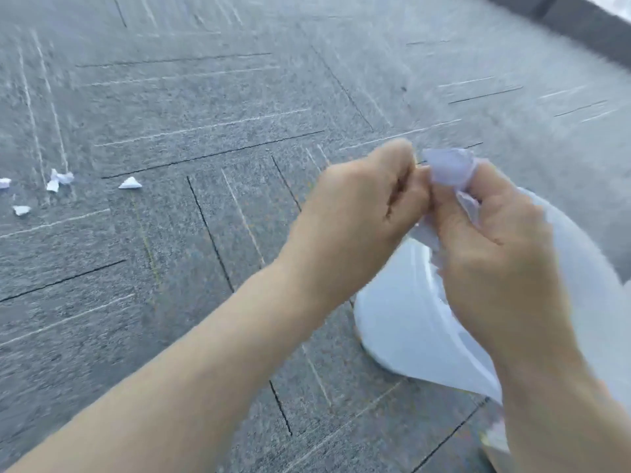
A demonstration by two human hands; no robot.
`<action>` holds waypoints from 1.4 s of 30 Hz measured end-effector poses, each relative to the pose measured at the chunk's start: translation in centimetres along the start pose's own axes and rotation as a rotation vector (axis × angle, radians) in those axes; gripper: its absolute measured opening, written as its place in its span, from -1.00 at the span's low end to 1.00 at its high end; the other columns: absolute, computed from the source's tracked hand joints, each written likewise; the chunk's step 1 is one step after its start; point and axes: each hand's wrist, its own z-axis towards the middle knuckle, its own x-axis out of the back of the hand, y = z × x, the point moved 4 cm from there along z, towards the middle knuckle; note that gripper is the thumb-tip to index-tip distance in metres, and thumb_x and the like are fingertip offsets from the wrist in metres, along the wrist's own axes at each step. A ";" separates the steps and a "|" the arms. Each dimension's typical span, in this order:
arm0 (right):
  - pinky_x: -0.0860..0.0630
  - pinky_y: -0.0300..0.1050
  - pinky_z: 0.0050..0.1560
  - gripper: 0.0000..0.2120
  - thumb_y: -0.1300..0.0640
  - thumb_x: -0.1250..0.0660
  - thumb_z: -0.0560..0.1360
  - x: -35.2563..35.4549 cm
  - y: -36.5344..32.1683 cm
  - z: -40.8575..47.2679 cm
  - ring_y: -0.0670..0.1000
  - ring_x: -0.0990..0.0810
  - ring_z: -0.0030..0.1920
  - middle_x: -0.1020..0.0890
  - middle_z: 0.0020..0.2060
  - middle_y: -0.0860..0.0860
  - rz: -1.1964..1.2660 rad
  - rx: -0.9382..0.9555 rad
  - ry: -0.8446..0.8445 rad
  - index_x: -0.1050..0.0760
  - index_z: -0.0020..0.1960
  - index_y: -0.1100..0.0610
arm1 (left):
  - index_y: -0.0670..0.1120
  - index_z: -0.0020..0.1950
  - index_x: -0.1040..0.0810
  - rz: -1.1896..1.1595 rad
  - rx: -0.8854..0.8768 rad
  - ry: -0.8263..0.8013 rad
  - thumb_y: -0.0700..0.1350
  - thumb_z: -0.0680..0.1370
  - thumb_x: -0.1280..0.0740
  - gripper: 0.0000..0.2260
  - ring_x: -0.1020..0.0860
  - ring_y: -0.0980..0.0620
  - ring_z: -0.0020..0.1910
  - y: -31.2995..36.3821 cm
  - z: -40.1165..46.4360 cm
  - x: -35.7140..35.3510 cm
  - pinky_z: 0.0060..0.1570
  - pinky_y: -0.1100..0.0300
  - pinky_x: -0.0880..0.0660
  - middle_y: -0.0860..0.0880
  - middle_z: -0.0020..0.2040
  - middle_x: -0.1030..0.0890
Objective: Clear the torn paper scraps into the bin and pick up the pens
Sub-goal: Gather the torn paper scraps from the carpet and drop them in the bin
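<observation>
Looking down from the head camera, two bare hands meet above a grey carpet-tile floor (205,131). The left hand (362,203) is curled, its fingers pinching at the rim of a white plastic bin bag (403,322); the right hand (495,240) grips the same bag's bunched edge, and both are blurred. Five torn paper scraps (130,183) lie on the floor far to the left, well apart from the bag. Forearms cover part of the bag; its lower right corner is indistinct.
</observation>
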 end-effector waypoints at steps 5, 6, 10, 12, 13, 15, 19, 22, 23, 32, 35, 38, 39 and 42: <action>-0.32 -0.37 -0.50 -0.72 0.22 -0.21 0.59 9.4 4.9 -1.7 -0.09 -0.50 -0.35 -0.54 -0.36 -0.12 -0.044 -0.232 0.294 -0.61 -0.10 -0.07 | -0.15 -0.26 -0.45 -0.160 0.207 -0.296 -0.04 0.56 -0.19 -0.74 -0.52 -0.12 -0.33 3.7 2.9 -12.5 -0.36 0.06 -0.39 -0.08 -0.36 -0.58; -0.31 -0.34 -0.53 -0.80 0.16 -0.22 0.55 10.3 6.3 -2.4 -0.08 -0.46 -0.38 -0.52 -0.40 -0.11 -0.098 -0.307 0.305 -0.59 -0.13 -0.02 | -0.13 -0.27 -0.44 -0.159 0.284 -0.394 -0.03 0.56 -0.17 -0.74 -0.55 -0.13 -0.32 3.4 2.7 -14.6 -0.37 0.09 -0.40 -0.10 -0.35 -0.60; -0.51 -0.09 -0.28 -0.71 -0.13 -0.32 0.43 12.6 10.2 -4.5 -0.01 -0.54 -0.26 -0.59 -0.37 -0.14 -0.256 -0.610 0.172 -0.56 -0.14 0.11 | -0.06 -0.36 -0.33 0.166 0.325 -0.841 -0.06 0.62 -0.10 -0.67 -0.43 -0.09 -0.29 3.3 1.6 -18.0 -0.38 0.14 -0.30 -0.15 -0.28 -0.50; -0.51 -0.01 0.10 -0.68 -0.12 -0.37 0.45 13.3 10.5 -5.0 -0.06 -0.60 0.05 -0.66 -0.01 -0.12 -0.312 -0.675 0.142 -0.59 0.12 0.03 | -0.07 -0.34 -0.38 0.277 0.301 -0.925 -0.09 0.61 -0.11 -0.68 -0.43 -0.07 -0.31 3.3 1.5 -17.5 -0.41 0.14 -0.27 -0.14 -0.28 -0.46; -0.47 0.01 0.17 -0.68 -0.07 -0.37 0.47 13.8 10.1 -5.0 -0.05 -0.58 0.12 -0.65 0.08 -0.09 -0.348 -0.669 0.201 -0.57 0.18 0.02 | -0.10 -0.27 -0.46 0.314 0.281 -0.903 -0.09 0.61 -0.12 -0.71 -0.46 -0.07 -0.30 3.3 1.6 -17.0 -0.40 0.14 -0.28 -0.12 -0.26 -0.49; -0.49 -0.03 0.03 -0.82 0.01 -0.34 0.47 13.8 8.1 -4.4 -0.06 -0.60 -0.05 -0.68 -0.05 -0.09 -0.351 -0.520 0.373 -0.62 0.03 -0.02 | -0.15 -0.12 -0.59 0.285 0.216 -0.748 -0.07 0.60 -0.14 -0.72 -0.49 -0.08 -0.29 3.7 2.0 -15.1 -0.35 0.14 -0.32 -0.09 -0.28 -0.53; -0.52 0.23 -0.22 -0.84 0.05 -0.28 0.46 9.1 2.7 -1.9 0.23 -0.56 -0.28 -0.63 -0.30 0.11 -0.160 -0.169 0.426 -0.58 -0.22 0.08 | -0.25 -0.25 -0.54 -0.050 0.073 -0.308 -0.05 0.58 -0.22 -0.67 -0.54 -0.12 -0.32 3.1 1.9 -8.6 -0.28 -0.01 -0.47 -0.17 -0.36 -0.57; -0.53 0.08 -0.27 -0.85 0.06 -0.28 0.47 2.0 0.6 -0.6 0.10 -0.56 -0.33 -0.61 -0.36 0.04 0.009 -0.023 0.258 -0.56 -0.23 0.05 | -0.22 -0.30 -0.47 -0.038 0.111 -0.097 -0.08 0.57 -0.22 -0.69 -0.48 -0.07 -0.34 -1.5 -0.8 -3.1 -0.31 -0.03 -0.42 -0.13 -0.37 -0.51; -0.50 -0.07 -0.30 -0.86 0.07 -0.28 0.47 -1.0 0.4 -0.2 0.00 -0.55 -0.35 -0.60 -0.37 0.00 0.064 0.002 0.186 -0.55 -0.23 0.02 | -0.20 -0.30 -0.44 0.012 0.168 -0.050 -0.08 0.57 -0.22 -0.71 -0.44 -0.04 -0.35 -4.0 -2.1 -1.3 -0.33 -0.01 -0.40 -0.10 -0.37 -0.48; -0.37 -0.02 0.29 -0.68 0.10 -0.29 0.55 -31.7 5.9 -0.6 0.03 -0.38 0.30 -0.48 0.26 -0.06 -0.189 0.103 -0.649 -0.46 0.30 -0.01 | -0.10 0.17 -0.49 0.662 0.822 0.373 0.04 0.52 -0.14 -0.66 -0.40 -0.08 0.22 -23.9 -21.4 19.8 0.27 -0.01 -0.32 -0.10 0.18 -0.51; -0.21 0.07 0.42 -0.50 0.01 -0.26 0.57 -38.3 7.1 1.4 0.10 -0.14 0.48 -0.21 0.51 0.01 -0.310 0.094 -0.732 -0.25 0.48 -0.05 | -0.10 0.36 -0.35 0.845 1.014 0.453 0.07 0.55 -0.18 -0.57 -0.24 -0.12 0.42 -26.3 -26.9 26.0 0.41 -0.08 -0.19 -0.16 0.42 -0.34; -0.07 0.17 0.50 -0.44 -0.07 -0.22 0.57 -43.5 7.1 5.5 0.21 0.03 0.55 -0.05 0.57 0.06 -0.442 0.134 -0.670 -0.14 0.52 -0.10 | -0.12 0.44 -0.24 0.883 1.075 0.519 0.08 0.57 -0.18 -0.50 -0.13 -0.15 0.48 -28.3 -29.4 30.0 0.44 -0.11 -0.11 -0.20 0.50 -0.19; -0.03 0.19 0.52 -0.42 -0.09 -0.21 0.57 -44.9 7.2 7.0 0.23 0.08 0.55 0.00 0.58 0.07 -0.487 0.133 -0.651 -0.10 0.53 -0.11 | -0.11 0.46 -0.20 0.882 1.080 0.528 0.09 0.57 -0.16 -0.48 -0.10 -0.14 0.50 -29.1 -29.5 30.7 0.46 -0.11 -0.08 -0.19 0.52 -0.15; 0.02 0.22 0.52 -0.37 -0.14 -0.18 0.57 -48.3 7.8 10.6 0.21 0.14 0.56 0.08 0.59 0.05 -0.516 0.062 -0.631 0.01 0.56 -0.15 | -0.08 0.49 -0.12 0.905 1.085 0.585 0.15 0.58 -0.09 -0.45 -0.08 -0.11 0.50 -30.8 -28.9 31.4 0.47 -0.08 -0.05 -0.16 0.53 -0.13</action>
